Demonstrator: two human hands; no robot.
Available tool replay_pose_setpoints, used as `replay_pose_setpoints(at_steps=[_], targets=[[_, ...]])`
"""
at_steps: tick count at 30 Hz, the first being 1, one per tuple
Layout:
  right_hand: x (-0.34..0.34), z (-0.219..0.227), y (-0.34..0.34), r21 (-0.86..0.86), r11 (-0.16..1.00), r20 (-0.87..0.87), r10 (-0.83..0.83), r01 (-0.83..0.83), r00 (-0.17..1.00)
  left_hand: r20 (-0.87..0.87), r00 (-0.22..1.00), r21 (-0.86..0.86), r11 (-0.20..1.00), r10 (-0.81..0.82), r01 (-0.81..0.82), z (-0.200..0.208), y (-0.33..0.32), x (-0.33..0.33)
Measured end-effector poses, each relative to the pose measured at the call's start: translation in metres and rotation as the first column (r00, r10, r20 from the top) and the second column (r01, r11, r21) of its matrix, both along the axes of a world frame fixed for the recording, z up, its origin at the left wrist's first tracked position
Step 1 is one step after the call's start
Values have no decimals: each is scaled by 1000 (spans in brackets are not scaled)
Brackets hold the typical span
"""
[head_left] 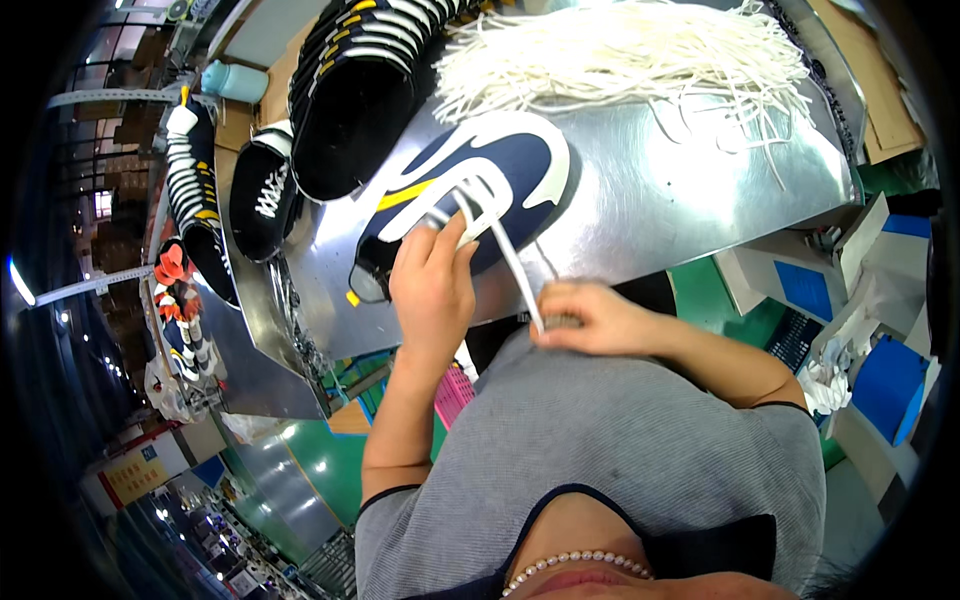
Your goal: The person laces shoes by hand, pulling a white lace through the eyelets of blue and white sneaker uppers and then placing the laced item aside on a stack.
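A navy, white and yellow shoe upper (520, 165) lies on the metal tabletop in front of me, its rounded toe pointing up and to the right. At its lacing area my left hand (433, 285) is closed, with the fingertips pressed on the upper near the eyelets. A flat white shoelace (515, 262) runs taut from those eyelets down to my right hand (590, 318). The fingers of my right hand are curled around the lace, close to the table's near edge and my body. What lies inside the left fingers is partly hidden.
A big heap of white laces (620, 60) spreads across the back of the metal table (640, 200). Stacked shoe uppers (350, 130) and a laced dark shoe (262, 195) stand at the left. Open cardboard boxes (755, 275) are on the right, beyond the table edge.
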State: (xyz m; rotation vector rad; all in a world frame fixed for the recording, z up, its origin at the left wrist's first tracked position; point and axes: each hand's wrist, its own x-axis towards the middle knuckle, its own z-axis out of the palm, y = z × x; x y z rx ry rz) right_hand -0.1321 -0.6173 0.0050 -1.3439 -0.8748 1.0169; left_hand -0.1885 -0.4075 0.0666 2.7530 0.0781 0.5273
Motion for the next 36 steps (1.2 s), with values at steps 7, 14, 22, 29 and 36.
replay_pose_setpoints(at_steps=[7,14,22,29,36], targets=[[60,24,39,-19,879,203,-464,477,862,-350,935,23,998,65,-61,-7,0,1],[65,-4,70,145,846,324,-530,513,784,-345,938,-269,956,15,-115,-14,15,3],[58,-8,76,126,831,263,-554,541,790,-262,963,-280,950,65,-141,-24,12,6],[48,4,49,-51,844,226,-511,534,829,-233,971,-225,968,57,-111,-27,15,7],[25,6,37,-138,889,277,-389,437,879,-158,987,-188,981,17,-47,-34,18,5]])
